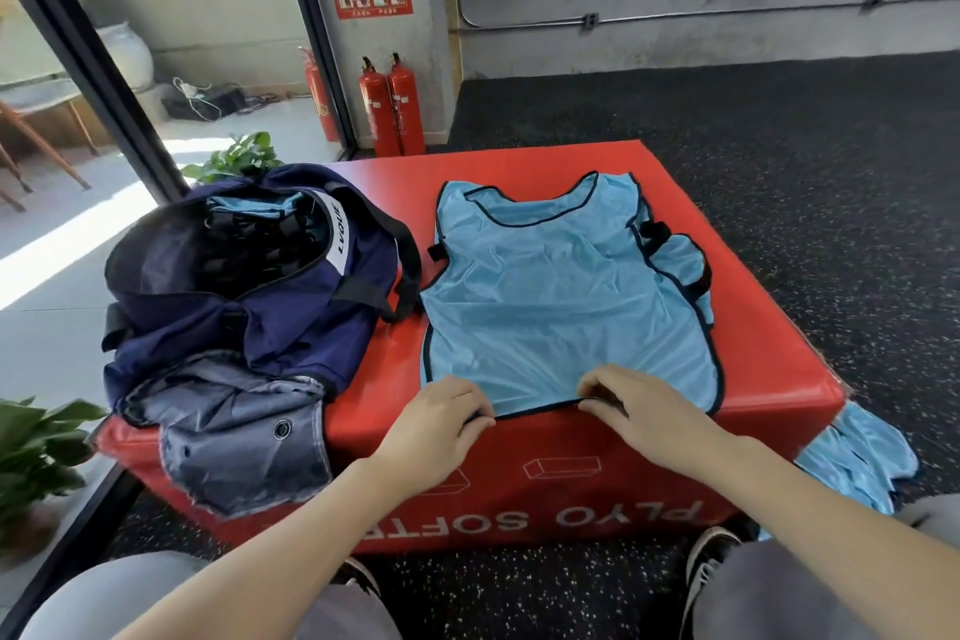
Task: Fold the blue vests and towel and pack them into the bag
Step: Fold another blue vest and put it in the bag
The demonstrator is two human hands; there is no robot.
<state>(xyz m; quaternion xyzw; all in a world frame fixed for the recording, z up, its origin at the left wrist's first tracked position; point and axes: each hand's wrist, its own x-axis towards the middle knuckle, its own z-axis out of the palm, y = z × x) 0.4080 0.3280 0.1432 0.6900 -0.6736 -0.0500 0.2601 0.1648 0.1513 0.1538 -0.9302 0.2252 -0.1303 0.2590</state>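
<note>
Left hand (pixel 447 413) pinches the near hem of the top blue vest (pixel 561 296), fingers curled over the dark trim at the near edge of the red plyo box (pixel 769 244). Right hand (pixel 636 405) grips the same hem further right, fingers curled onto the fabric, thumb side tucked under the trim. Both hands sit right at the box's near top edge, apart from each other, hem stretched between them.

Vest lies flat on the box top, neck hole toward the far side, hem toward the person. Fabric mostly smooth, a few light wrinkles. More blue vest fabric (pixel 675 257) pokes out from under it on the right side of the box, with black straps showing. Can't tell how many layers are stacked there.

Another bunch of blue vests (pixel 857 463) hangs off the box's near right corner, draped down toward the floor.

Navy bag (pixel 249 286) sits on the left part of the box, just beside the flat vest, its black strap nearly touching the vest's left edge. Bag is unzipped and open, white label strip on the rim. Some light blue fabric (pixel 249 203) visible inside near the far end. Grey lining flap (pixel 234 431) spills over the box's near left edge.

Towel: can't pick it out.

Behind the box: two red fire extinguishers (pixel 392 107) against the wall. Green plant (pixel 239 159) left of the box, behind the bag.
</note>
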